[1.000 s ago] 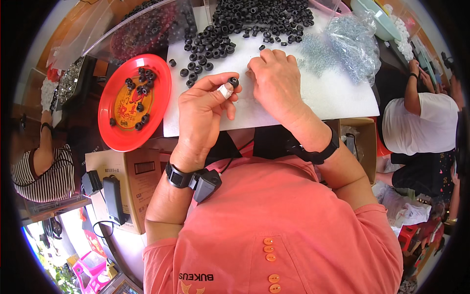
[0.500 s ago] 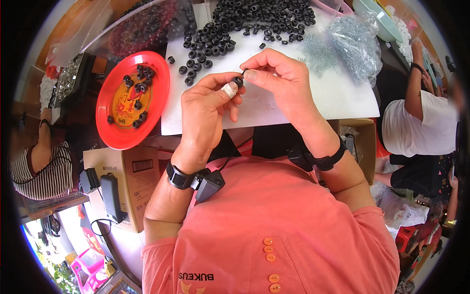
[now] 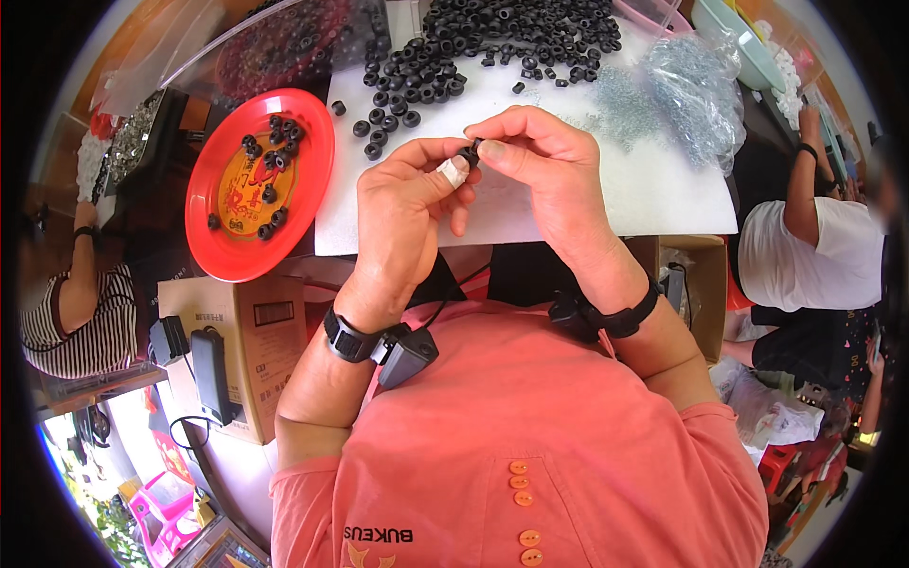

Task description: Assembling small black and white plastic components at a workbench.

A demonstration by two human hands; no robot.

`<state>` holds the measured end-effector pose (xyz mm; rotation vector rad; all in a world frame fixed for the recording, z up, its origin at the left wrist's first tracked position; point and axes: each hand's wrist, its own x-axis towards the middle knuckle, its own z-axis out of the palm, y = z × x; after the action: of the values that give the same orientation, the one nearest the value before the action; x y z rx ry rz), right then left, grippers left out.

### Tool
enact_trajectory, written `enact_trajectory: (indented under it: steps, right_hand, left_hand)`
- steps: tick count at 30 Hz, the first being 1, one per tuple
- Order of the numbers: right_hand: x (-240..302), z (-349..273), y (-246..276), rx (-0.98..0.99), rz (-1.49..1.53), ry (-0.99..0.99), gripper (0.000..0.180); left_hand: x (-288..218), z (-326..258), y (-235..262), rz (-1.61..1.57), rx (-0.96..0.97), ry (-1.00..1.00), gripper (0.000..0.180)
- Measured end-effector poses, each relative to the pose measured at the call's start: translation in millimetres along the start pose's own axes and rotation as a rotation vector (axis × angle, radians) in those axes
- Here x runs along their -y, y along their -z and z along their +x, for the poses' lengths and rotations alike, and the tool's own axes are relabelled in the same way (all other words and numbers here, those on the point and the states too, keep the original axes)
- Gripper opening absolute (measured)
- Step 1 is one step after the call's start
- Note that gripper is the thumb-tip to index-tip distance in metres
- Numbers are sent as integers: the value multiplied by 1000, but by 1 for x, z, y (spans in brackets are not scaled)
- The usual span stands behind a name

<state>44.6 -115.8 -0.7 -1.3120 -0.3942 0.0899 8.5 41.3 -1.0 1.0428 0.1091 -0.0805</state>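
Note:
In front of my chest both hands meet above a white board (image 3: 606,204). My left hand (image 3: 396,213), with white tape round its thumb, is closed in a pinch on a round black cap-like part (image 3: 464,156). The fingertips of my right hand (image 3: 554,170) press together on a small black piece (image 3: 477,146) set against that part; fingers hide most of it. Beyond my hands lies a large heap of similar black parts (image 3: 516,28), with several loose ones (image 3: 388,123) nearer my left hand.
A red plate (image 3: 319,180) on the left bears several black parts. At the far right are tiny silvery pieces (image 3: 620,99), a clear plastic bag (image 3: 696,90) and a light-blue basin (image 3: 743,47). Cardboard boxes (image 3: 222,350) flank me. Other people sit at both sides.
My right fingertips have brought the small black piece onto the round part in my left hand. Both hands are closer together; the view has shifted slightly.

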Motion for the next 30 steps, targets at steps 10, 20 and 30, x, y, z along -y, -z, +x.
enact_trajectory:
  steps: [10, 20, 30]
  right_hand:
    - [-7, 0, -2, -30, -23, 17, 12]
    - [-3, 3, 6, 41, -24, -19, 10]
    - [2, 4, 7, 49, -176, -4, 8]
  left_hand:
    - [2, 0, 0, 15, -26, -5, 16]
    - [5, 0, 2, 4, -4, -35, 15]
    - [11, -3, -1, 102, -45, -102, 15]
